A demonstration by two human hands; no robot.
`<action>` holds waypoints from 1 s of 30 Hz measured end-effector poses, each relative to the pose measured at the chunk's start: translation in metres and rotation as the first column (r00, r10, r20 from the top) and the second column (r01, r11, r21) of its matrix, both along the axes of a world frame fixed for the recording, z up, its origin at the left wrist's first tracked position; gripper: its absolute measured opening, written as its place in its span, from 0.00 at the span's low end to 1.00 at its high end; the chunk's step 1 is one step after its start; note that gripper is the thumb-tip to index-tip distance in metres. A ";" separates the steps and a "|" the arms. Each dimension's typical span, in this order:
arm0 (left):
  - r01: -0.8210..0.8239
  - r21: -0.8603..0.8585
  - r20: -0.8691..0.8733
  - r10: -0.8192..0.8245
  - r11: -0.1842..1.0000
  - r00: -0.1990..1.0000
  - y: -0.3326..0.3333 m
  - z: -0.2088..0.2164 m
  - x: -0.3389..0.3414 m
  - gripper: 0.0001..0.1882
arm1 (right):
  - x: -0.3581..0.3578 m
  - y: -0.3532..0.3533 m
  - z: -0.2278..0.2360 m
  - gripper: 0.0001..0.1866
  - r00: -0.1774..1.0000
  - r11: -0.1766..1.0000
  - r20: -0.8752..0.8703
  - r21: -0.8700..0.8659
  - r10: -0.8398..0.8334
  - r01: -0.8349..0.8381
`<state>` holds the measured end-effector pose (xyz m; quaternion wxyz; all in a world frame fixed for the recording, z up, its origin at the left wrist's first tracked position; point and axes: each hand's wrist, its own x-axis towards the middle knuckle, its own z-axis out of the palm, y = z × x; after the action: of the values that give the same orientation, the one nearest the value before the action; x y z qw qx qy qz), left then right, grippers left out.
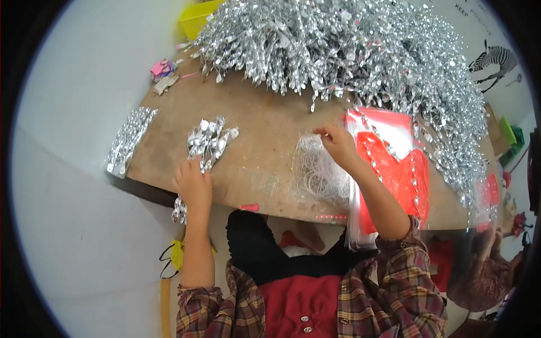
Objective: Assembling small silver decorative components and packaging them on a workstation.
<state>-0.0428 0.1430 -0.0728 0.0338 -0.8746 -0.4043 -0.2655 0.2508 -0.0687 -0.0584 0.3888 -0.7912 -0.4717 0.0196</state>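
I see the silver foil-garland bundle (213, 138) at the table's (262, 127) left front, left hand (193, 183) clamped round its lower part; reads light, floppy, slick, crease-prone, so I'd grip the gathered strands; right hand (340, 147) beside white thread heap (318, 172), can't tell if fingers pinch.

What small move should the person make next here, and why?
Probably draw one strand from the loose pale string pile with the right hand, which hovers at the pile's upper edge while the left hand holds a bundle of silver foil strips. Whether the right hand pinches a strand is too fine to tell.
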 end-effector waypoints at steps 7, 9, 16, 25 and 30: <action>0.033 -0.006 -0.047 -0.033 0.999 0.998 -0.007 -0.012 -0.015 0.18 | 0.064 0.059 0.006 0.19 0.936 0.947 0.223 0.233 -0.273 0.220; 0.030 -0.002 -0.040 -0.030 1.000 0.999 -0.006 -0.009 -0.009 0.16 | 0.079 0.068 0.007 0.19 0.828 0.945 0.455 0.170 -0.327 0.280; 0.067 -0.128 0.251 -0.033 0.990 0.968 -0.005 -0.001 -0.003 0.16 | 0.084 0.068 0.023 0.06 0.836 0.982 0.516 0.101 -0.187 0.158; -0.040 -0.115 0.044 0.046 0.993 0.998 -0.002 -0.001 0.004 0.17 | -0.007 0.000 0.080 0.07 0.854 0.880 0.489 0.467 -0.180 -0.082; 0.326 0.041 0.284 -0.324 0.944 0.903 -0.049 0.047 0.022 0.21 | -0.071 -0.042 0.109 0.07 0.979 0.665 -0.012 0.736 0.202 -0.128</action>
<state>-0.0206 0.0940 -0.0261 -0.0732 -0.8820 -0.2546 -0.3896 0.1802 -0.1112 0.0509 0.6902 -0.5221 -0.4912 -0.0986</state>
